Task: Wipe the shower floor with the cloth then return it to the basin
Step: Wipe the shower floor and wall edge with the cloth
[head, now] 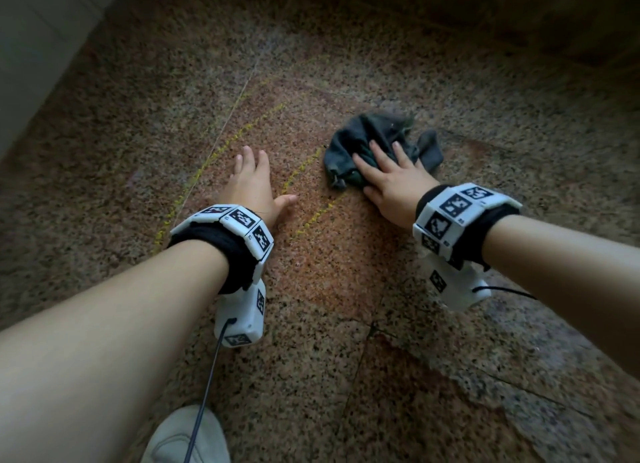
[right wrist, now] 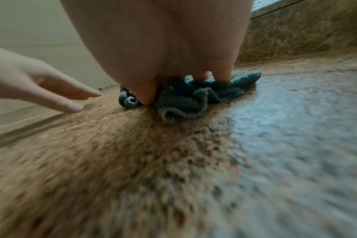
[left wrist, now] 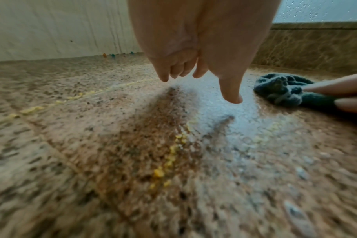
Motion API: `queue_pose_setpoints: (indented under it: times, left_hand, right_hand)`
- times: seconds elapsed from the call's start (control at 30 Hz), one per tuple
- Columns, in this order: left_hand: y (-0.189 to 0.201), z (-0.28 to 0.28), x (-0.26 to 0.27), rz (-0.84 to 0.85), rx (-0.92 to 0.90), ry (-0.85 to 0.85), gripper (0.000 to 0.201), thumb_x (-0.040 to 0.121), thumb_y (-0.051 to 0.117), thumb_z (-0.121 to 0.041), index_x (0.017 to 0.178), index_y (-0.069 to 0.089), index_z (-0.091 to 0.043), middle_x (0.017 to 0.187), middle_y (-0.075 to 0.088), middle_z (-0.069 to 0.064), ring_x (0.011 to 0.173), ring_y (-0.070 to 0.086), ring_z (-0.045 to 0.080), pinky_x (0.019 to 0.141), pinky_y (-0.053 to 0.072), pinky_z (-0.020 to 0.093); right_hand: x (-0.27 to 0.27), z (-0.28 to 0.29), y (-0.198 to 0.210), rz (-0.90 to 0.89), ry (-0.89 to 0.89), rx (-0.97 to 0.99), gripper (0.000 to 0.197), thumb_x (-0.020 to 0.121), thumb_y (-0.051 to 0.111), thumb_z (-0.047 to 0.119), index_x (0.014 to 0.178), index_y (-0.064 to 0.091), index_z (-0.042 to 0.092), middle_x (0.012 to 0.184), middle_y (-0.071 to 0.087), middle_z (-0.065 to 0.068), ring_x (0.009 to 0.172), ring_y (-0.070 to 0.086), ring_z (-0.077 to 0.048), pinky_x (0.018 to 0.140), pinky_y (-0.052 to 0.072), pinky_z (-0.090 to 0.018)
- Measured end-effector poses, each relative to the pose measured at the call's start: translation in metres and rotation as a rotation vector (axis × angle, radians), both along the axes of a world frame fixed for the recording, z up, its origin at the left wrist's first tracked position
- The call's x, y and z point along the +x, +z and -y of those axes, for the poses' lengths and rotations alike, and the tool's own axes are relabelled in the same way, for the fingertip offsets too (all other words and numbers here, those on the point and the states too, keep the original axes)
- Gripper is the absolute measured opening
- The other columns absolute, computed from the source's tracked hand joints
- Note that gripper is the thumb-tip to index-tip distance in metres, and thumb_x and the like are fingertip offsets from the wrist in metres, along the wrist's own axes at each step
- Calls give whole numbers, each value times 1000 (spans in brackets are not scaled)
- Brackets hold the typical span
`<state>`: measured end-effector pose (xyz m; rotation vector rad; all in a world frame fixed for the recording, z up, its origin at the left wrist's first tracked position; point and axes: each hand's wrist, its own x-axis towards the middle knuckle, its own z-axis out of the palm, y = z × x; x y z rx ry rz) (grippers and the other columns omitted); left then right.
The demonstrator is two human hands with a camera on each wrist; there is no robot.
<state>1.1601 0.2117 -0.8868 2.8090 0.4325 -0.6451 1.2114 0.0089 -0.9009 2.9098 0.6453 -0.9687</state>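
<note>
While the right hand (head: 388,178) lies flat on the bunched dark teal cloth (head: 377,140), its fingers spread and straight across the fabric, the cloth sits crumpled on the speckled granite shower floor (head: 346,289) and is pressed down against it. From the right wrist view the thumb digs in at the cloth's near left edge and the fingertips (right wrist: 222,77) sink into its folds, with a loose hem curling toward the camera.

To the left of the cloth, the left hand (head: 251,182) is spread open with the thumb pointing toward the cloth, touching no fabric. Its wrist view shows the fingers (left wrist: 163,75) pointing down at the stone, slightly bent, apparently hovering just above it; whether any tip touches cannot be told.

Thin yellow streaks (head: 301,166) curve across the floor between and around the two hands. A wet sheen shows on the stone beside the cloth. Both wrists carry white marker bands (head: 239,220), and a pale shoe (head: 187,435) shows at the bottom edge of the head view.
</note>
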Motion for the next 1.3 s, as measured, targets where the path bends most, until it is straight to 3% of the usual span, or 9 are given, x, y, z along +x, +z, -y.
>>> queue_pose_setpoints:
  times: [0.2,0.3,0.37,0.53,0.67,0.83,1.0,1.13,1.3]
  left_hand:
    - [5,14,0,-9,0,-8,86,88,55,-46,150,6,-10,159,-3,10,147,0,22,115,15,41]
    - [3,16,-4,16,-19,-8,87,88,56,-45,150,8,-8,158,-2,12,147,1,24,116,14,39]
    - [3,15,-7,22,-14,-8,87,88,55,-46,150,8,-8,158,-1,12,147,1,24,116,13,38]
    - [4,11,-14,5,13,-1,85,89,53,-47,150,7,-9,158,-2,11,147,1,23,116,14,39]
    - [6,9,-14,-3,22,5,84,90,52,-47,150,7,-9,159,-2,10,147,1,23,116,13,39]
    - [8,14,-11,-7,32,-1,81,91,50,-46,150,7,-10,159,-2,9,147,1,21,115,16,41]
    - [10,22,-7,3,44,-16,80,92,49,-46,150,8,-11,159,-1,8,147,3,21,114,17,43]
    - [4,22,-6,13,3,-25,82,90,51,-47,150,7,-10,159,0,10,147,3,23,116,14,40]
    - [5,23,-7,34,-10,-18,83,90,52,-47,150,8,-10,158,0,11,147,3,23,116,14,40]
  right_hand:
    - [-22,16,15,-28,51,-52,52,99,13,49,148,-2,41,160,-7,5,147,-2,-30,115,3,-54]
    - [-18,17,21,197,93,33,51,100,21,46,149,11,38,159,8,-3,145,11,-32,115,9,-53]
    - [-11,13,25,295,178,77,53,99,28,43,149,12,38,159,7,-5,145,9,-32,115,9,-54]
    - [-11,-6,14,219,529,-10,53,101,20,44,150,4,35,160,0,2,148,1,-25,117,3,-53]
    - [2,12,13,225,350,-98,53,100,15,47,150,5,33,160,7,6,148,4,-23,115,2,-59]
    - [15,49,21,119,143,-161,55,98,12,52,150,1,37,160,-3,9,148,-3,-25,117,0,-54]
    - [17,78,27,-3,154,-75,62,95,27,54,149,1,39,160,-6,6,148,1,-20,119,4,-46]
    - [7,81,26,58,179,-21,65,96,38,46,151,4,35,160,-2,1,147,9,-23,118,12,-37]
    - [-15,61,13,62,26,128,61,98,42,35,151,13,29,160,4,3,148,3,-24,116,20,-39]
